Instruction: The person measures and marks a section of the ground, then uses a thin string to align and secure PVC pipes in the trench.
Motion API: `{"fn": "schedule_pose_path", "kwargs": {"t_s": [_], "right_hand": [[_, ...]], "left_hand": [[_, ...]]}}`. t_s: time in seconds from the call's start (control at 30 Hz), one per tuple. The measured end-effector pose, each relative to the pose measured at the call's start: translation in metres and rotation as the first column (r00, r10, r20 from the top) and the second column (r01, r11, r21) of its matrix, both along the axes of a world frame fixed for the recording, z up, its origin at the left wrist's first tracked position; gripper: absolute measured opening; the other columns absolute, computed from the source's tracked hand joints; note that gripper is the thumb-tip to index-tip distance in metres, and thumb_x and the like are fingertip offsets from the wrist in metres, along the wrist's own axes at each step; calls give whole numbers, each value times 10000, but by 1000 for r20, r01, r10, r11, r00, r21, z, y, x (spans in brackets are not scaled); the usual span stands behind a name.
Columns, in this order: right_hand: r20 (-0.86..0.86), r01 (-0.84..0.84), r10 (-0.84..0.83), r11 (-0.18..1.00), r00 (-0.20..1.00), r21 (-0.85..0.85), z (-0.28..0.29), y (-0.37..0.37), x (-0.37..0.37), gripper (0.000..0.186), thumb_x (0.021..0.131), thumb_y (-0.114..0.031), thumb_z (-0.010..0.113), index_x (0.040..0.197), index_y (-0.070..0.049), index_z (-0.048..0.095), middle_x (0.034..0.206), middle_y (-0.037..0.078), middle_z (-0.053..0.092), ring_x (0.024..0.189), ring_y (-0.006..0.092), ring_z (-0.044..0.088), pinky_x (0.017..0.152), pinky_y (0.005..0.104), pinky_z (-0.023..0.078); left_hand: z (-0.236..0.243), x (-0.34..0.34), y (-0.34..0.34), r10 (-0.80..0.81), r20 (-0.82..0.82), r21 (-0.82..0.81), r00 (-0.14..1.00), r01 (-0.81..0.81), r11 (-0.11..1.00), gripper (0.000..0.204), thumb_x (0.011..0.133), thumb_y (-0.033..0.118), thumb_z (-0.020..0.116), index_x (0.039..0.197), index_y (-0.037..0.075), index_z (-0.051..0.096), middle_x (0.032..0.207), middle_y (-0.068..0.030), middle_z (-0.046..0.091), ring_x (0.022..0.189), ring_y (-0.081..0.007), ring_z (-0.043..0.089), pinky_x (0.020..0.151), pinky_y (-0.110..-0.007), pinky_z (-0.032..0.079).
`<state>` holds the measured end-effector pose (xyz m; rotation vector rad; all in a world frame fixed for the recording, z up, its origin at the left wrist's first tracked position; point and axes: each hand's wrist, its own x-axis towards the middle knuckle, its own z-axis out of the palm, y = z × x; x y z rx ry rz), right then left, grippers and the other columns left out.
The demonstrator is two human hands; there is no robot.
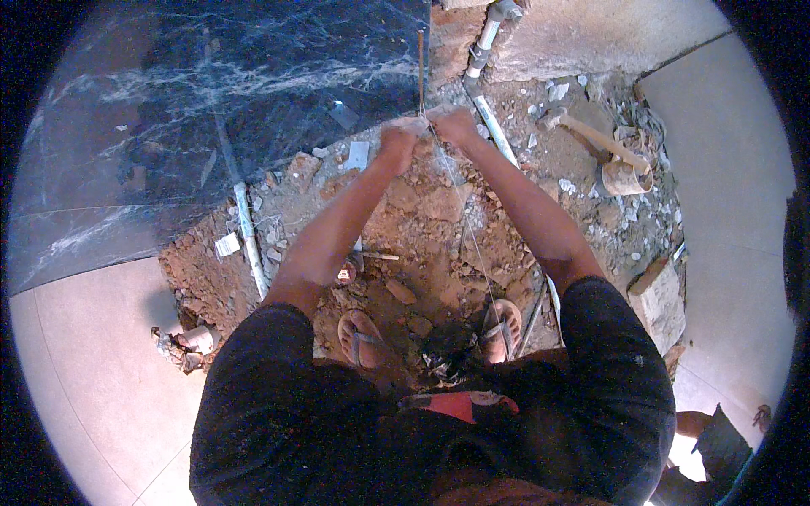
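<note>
Both fists are closed on a thin pale string (pixel 462 202), left hand (pixel 396 145) and right hand (pixel 456 126) nearly touching above the rubble (pixel 422 211). The string runs taut from the rod (pixel 421 72) down toward the sandalled feet (pixel 364 336).

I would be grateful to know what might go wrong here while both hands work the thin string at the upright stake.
1. The left hand and right hand pull a thin string by the stake; a hard tug may snap it or tilt the stake.
2. The sandalled feet stand on loose rubble, so a slip seems possible.
3. The string runs back toward the feet and could snag them.
</note>
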<state>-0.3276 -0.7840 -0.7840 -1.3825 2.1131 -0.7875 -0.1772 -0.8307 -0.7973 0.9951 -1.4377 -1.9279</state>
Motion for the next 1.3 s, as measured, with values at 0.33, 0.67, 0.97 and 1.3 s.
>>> {"fn": "schedule_pose_path", "kwargs": {"t_s": [0.33, 0.67, 0.97, 1.3], "right_hand": [[-29, 64, -75, 957, 997, -282, 0, 4, -3, 306, 749, -359, 667, 750, -53, 672, 681, 99, 645, 598, 186, 600, 603, 328, 476], [-172, -80, 73, 996, 982, -35, 22, -4, 0, 256, 745, -345, 643, 760, -96, 702, 720, 143, 657, 641, 295, 626, 640, 391, 491], [-108, -71, 55, 987, 993, -148, 17, 0, 5, 280, 688, -274, 632, 650, 3, 629, 596, 186, 594, 538, 288, 583, 555, 404, 462], [76, 289, -280, 898, 957, -333, 7, 6, 19, 215, 691, -218, 637, 752, -11, 626, 730, 122, 645, 606, 199, 599, 571, 333, 469]], "left_hand": [[1, -5, 6, -8, -65, -96, 998, 2, 995, 210, 856, 233, 540, 906, 35, 588, 768, -29, 567, 619, -117, 523, 538, -286, 471], [20, 1, 8, 120, 1, 24, 993, -120, 992, 126, 768, 52, 647, 893, 34, 643, 788, -20, 609, 688, -101, 550, 608, -260, 461], [6, 2, 6, 78, -51, -31, 996, -79, 996, 92, 788, 104, 640, 865, 57, 659, 712, 14, 571, 569, -66, 483, 481, -239, 396], [10, -7, 3, 73, -55, -26, 996, -74, 997, 79, 805, 120, 624, 849, 62, 655, 743, 11, 591, 606, -75, 502, 526, -244, 415]]}}
